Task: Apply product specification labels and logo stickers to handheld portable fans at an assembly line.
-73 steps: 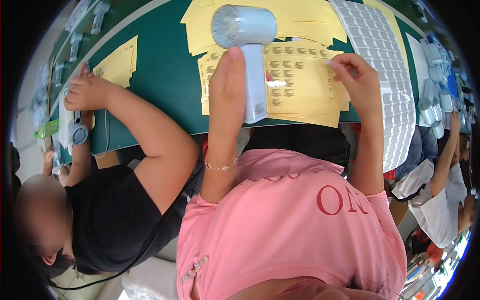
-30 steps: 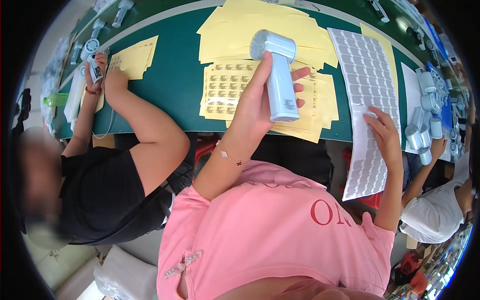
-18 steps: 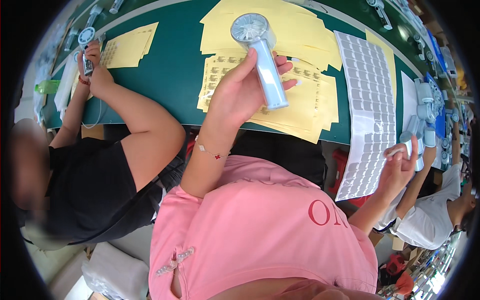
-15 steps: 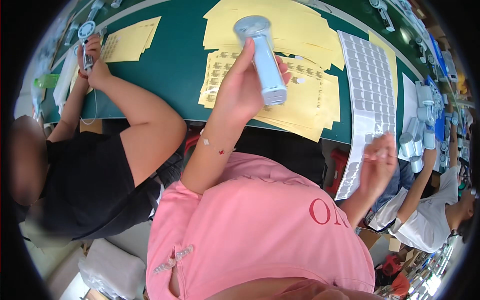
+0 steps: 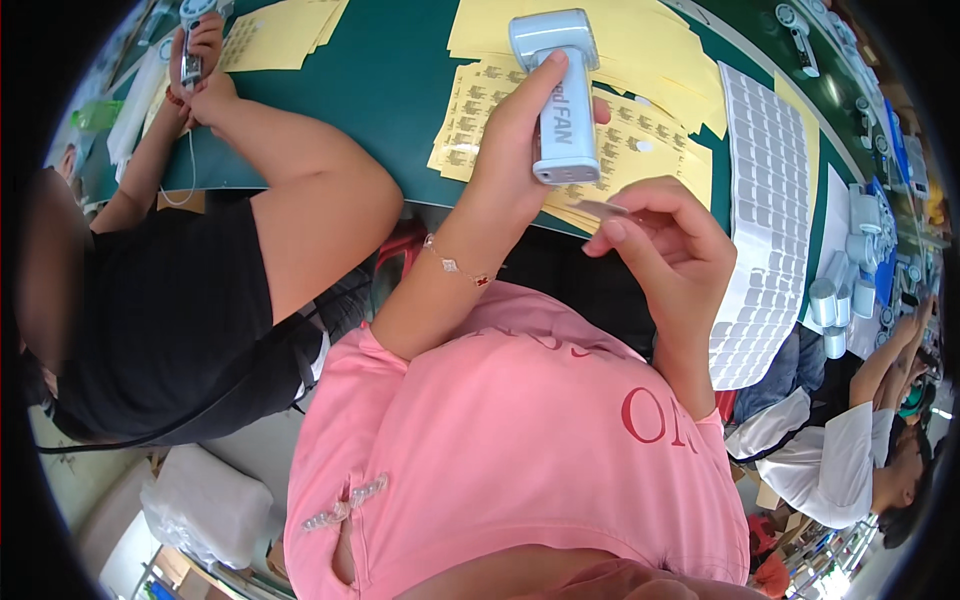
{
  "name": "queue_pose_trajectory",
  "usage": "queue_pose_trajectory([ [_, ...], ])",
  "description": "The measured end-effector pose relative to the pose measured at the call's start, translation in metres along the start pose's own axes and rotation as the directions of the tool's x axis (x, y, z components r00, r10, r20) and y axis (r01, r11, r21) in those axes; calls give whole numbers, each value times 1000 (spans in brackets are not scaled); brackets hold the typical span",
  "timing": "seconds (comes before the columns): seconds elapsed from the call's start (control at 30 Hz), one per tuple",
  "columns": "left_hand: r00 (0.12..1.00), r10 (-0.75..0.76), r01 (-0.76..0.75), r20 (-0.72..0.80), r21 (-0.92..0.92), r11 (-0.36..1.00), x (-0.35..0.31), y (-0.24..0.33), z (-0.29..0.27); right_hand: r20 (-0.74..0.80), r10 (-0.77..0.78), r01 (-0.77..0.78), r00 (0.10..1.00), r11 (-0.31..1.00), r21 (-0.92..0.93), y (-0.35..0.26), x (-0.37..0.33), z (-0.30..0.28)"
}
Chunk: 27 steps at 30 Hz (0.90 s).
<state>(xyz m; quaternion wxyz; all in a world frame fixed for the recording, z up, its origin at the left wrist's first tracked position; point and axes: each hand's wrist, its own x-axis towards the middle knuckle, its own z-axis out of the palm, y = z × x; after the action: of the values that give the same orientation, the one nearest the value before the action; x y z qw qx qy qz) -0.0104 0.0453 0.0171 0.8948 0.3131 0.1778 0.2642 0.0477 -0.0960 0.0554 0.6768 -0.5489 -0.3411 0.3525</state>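
Observation:
Held upright over the table, a light blue handheld fan is gripped by my left hand, thumb along its side. Its round head points up and its flat base faces me. Close to that base, my right hand pinches a small grey sticker between thumb and fingertips. A white sheet of grey stickers lies to the right, with bare patches toward its near end. Under the fan are yellow sticker sheets with rows of small dark labels.
More yellow sheets lie farther back on the green table. Several blue fans cluster at the right. To my left, a co-worker's hand holds another fan; a person in white sits at the right.
My right hand has come from the grey sticker sheet over to the fan, carrying a sticker. My left hand has turned the fan, so the printing on its handle now faces me.

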Motion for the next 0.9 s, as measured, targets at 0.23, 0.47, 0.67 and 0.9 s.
queue_pose_trajectory([
  [0.23,996,-66,71,57,-87,994,-2,9,0,-1,-118,114,993,961,-253,-1,10,4],
  [0.47,992,-99,100,83,-13,995,-2,7,3,-30,-122,109,992,956,-272,0,9,7],
  [0.67,988,-114,118,104,-37,992,-3,6,2,-51,-197,168,979,924,-343,1,8,9],
  [0.9,991,-105,109,86,-37,993,-2,2,2,-42,-215,185,976,911,-370,2,8,8],
])
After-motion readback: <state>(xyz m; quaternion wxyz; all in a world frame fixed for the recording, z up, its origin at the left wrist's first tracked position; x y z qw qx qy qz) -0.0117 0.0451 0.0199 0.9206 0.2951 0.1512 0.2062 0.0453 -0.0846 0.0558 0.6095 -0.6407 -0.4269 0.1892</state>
